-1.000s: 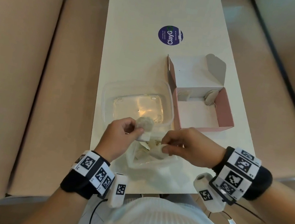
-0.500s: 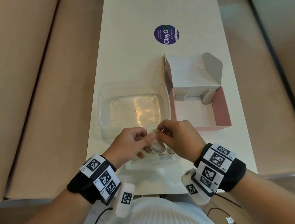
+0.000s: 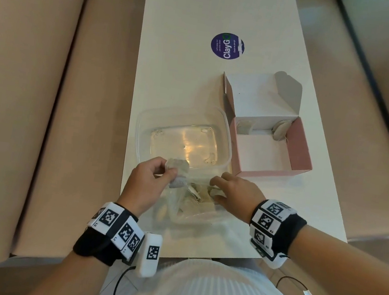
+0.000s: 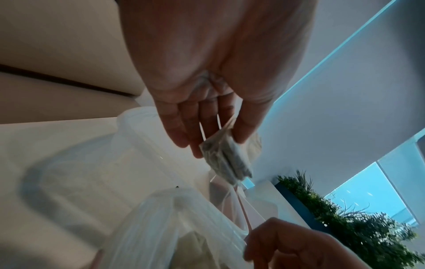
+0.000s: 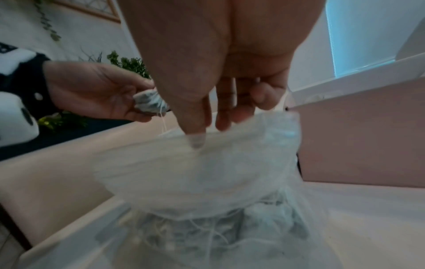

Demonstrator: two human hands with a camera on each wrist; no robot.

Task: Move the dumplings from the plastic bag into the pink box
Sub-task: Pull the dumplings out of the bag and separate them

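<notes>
A clear plastic bag (image 3: 187, 206) with pale dumplings inside lies at the table's near edge. My left hand (image 3: 168, 172) pinches a grey-white dumpling (image 3: 179, 170) between thumb and fingers just above the bag's left rim; the dumpling (image 4: 226, 160) shows plainly in the left wrist view. My right hand (image 3: 214, 182) pinches the bag's right rim, thumb and fingers closed on the film (image 5: 207, 145). The open pink box (image 3: 299, 147) stands to the right, beyond the right hand, with two dumplings (image 3: 281, 132) against its far wall.
A clear plastic container (image 3: 141, 125) sits just beyond the bag, left of the pink box. A round purple sticker (image 3: 227, 46) lies further up the white table (image 3: 190, 46). Beige benches flank the table on both sides.
Half a second ago the hands met over the bag; now they have drawn apart, stretching the bag's mouth. The left hand still holds the dumpling.
</notes>
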